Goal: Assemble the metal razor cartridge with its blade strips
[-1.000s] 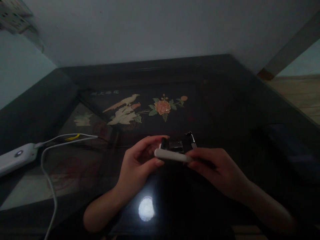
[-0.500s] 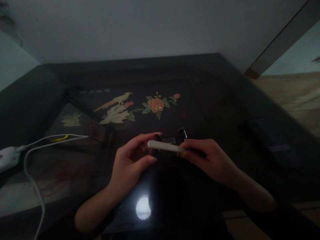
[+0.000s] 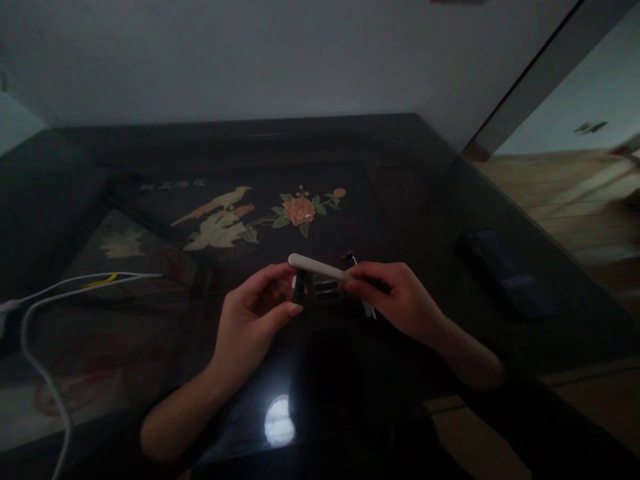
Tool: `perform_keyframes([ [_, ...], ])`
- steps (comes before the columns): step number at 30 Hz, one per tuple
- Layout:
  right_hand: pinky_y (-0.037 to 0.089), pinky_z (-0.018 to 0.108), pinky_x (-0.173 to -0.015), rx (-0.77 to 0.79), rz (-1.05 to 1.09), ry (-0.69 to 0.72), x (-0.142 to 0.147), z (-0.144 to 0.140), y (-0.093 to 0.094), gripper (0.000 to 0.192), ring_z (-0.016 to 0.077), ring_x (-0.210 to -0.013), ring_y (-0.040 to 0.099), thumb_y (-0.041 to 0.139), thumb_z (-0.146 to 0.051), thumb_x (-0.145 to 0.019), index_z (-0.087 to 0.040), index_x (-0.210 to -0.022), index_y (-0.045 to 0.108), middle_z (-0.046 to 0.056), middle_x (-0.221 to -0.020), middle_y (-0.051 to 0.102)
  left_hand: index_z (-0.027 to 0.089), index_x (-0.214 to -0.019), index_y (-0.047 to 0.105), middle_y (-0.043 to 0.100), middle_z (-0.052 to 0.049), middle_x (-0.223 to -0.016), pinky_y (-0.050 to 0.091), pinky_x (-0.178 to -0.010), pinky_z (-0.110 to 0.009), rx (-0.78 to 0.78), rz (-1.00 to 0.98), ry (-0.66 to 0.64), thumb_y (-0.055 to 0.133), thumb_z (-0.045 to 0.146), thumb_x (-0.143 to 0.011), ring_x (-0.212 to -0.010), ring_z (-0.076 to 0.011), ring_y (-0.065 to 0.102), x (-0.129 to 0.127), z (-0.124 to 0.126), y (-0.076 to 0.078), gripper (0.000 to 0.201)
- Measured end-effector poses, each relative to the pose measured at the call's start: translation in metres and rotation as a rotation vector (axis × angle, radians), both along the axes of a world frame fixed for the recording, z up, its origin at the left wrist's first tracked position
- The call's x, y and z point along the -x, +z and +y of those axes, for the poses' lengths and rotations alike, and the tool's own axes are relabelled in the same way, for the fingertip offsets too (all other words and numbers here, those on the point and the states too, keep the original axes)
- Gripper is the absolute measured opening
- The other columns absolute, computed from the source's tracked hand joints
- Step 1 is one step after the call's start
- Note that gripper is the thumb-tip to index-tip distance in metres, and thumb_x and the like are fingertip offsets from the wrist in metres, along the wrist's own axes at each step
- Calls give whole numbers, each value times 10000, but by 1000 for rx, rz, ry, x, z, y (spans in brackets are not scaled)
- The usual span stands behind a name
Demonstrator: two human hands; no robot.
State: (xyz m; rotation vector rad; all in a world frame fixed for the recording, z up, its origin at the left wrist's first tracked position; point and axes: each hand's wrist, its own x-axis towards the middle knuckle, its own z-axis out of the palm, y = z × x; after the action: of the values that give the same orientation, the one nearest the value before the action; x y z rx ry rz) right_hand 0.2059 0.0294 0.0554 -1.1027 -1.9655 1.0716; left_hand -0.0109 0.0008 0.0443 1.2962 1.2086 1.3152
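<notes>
Between thumb and fingers, my left hand (image 3: 250, 317) pinches the left end of a small dark object (image 3: 326, 291) with lighter bars across it; its kind is unclear in the dim light. My right hand (image 3: 395, 290) grips the right end of a slim white bar (image 3: 317, 265) with a rounded tip. The bar slants over the dark object, its left tip higher and close to my left fingertips. A shiny, thin metallic piece (image 3: 369, 310) shows just under my right fingers; whether it belongs to the dark object I cannot tell.
A dark, glossy table (image 3: 400, 373) bears an inlaid bird and flower picture (image 3: 300, 211). On the right lies a dark phone-like slab (image 3: 505, 273). A white cable (image 3: 45, 373) with a yellow tag runs along the left. The wall (image 3: 240, 60) stands behind the table.
The white bar's left tip has risen, so more of the dark object shows beneath it. Both hands stay closed. The whole view has shifted slightly.
</notes>
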Motion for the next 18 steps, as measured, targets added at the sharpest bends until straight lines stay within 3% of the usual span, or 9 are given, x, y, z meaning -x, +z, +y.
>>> perform_keyframes([
  [4, 417, 205, -549, 41, -18, 180, 0, -2, 3, 269, 116, -599, 572, 569, -371, -912, -149, -882, 719, 2, -693, 677, 191, -1050, 741, 750, -88, -1026, 556, -719, -263, -43, -24, -34, 807, 373, -697, -808, -194, 683, 0, 0, 2, 402],
  [10, 441, 213, -606, -23, -8, 23, -1, -1, 3, 229, 129, -666, 617, 555, -322, -931, -155, -885, 705, 12, -751, 698, 219, -968, 760, 734, -26, -842, 538, -655, -226, -65, -96, -92, 860, 324, -634, -697, -147, 642, -1, 1, 1, 364],
  [15, 431, 195, -560, 38, -21, 179, -1, -4, 5, 237, 119, -612, 592, 567, -342, -922, -162, -873, 713, -3, -699, 679, 227, -1040, 758, 742, -48, -918, 524, -661, -205, -92, -116, -116, 827, 354, -689, -733, -142, 644, 0, 1, 1, 380],
  [18, 431, 193, -563, 29, -25, 156, -1, -5, 5, 235, 119, -616, 597, 565, -333, -923, -158, -876, 714, 0, -704, 685, 223, -1043, 761, 749, -58, -928, 527, -673, -216, -96, -124, -120, 833, 361, -680, -737, -150, 648, 1, 1, 0, 395],
])
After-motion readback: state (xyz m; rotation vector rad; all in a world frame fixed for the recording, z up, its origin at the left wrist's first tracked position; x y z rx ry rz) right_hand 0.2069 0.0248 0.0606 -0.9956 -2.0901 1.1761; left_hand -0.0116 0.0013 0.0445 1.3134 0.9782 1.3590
